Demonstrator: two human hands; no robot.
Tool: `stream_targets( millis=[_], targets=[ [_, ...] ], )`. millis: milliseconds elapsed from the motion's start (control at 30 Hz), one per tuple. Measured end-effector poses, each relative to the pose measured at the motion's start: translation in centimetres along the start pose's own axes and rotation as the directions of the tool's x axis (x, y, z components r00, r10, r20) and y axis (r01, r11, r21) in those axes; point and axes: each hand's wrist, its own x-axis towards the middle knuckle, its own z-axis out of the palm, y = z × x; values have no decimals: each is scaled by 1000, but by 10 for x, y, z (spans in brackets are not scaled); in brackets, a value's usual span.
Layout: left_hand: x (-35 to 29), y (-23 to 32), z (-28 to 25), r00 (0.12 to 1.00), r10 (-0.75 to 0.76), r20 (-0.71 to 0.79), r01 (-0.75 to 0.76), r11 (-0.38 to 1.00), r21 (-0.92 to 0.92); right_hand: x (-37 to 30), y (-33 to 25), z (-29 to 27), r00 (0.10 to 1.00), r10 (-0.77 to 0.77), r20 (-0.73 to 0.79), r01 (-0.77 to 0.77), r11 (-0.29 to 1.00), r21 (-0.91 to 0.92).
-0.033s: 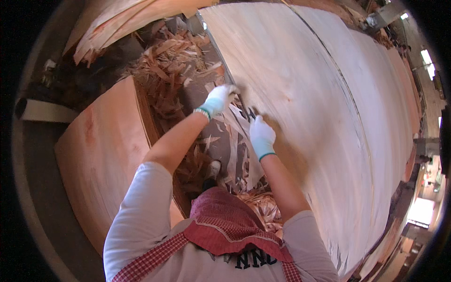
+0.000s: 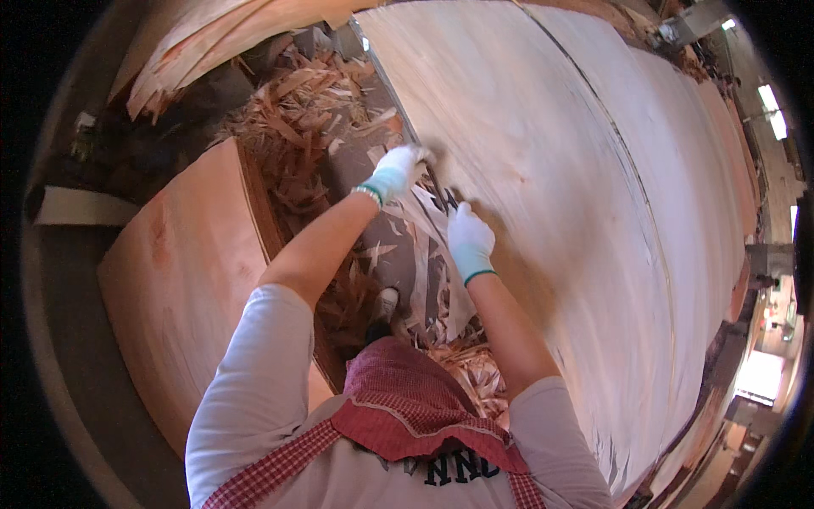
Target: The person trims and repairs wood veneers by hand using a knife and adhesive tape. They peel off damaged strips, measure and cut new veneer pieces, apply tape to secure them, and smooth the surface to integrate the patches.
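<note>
A stack of reddish veneer sheets (image 2: 182, 280) lies at the near left. Beyond it, splintered wood scraps (image 2: 297, 110) litter the floor. Further curled veneer sheets (image 2: 195, 42) lean at the far left. Bright ceiling lights (image 2: 773, 97) run along the far right, above a lit doorway (image 2: 759, 373).

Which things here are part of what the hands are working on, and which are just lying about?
In use:
left hand
right hand
large veneer sheet, gripped at its edge

Lying about:
wood scraps
veneer stack
curled veneer pile
</note>
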Motion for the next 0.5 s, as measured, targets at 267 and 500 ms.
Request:
stream_targets(
  millis=[267, 500],
  targets=[
    [70, -51, 12, 964, -9, 266, 60, 981, -185, 34, -32, 11, 998, 19, 54, -18, 1000, -25],
    [80, -23, 3, 949, 24, 315, 5, 996, -90, 35, -23, 4, 983, 113, 142, -115, 993, 10]
  ],
)
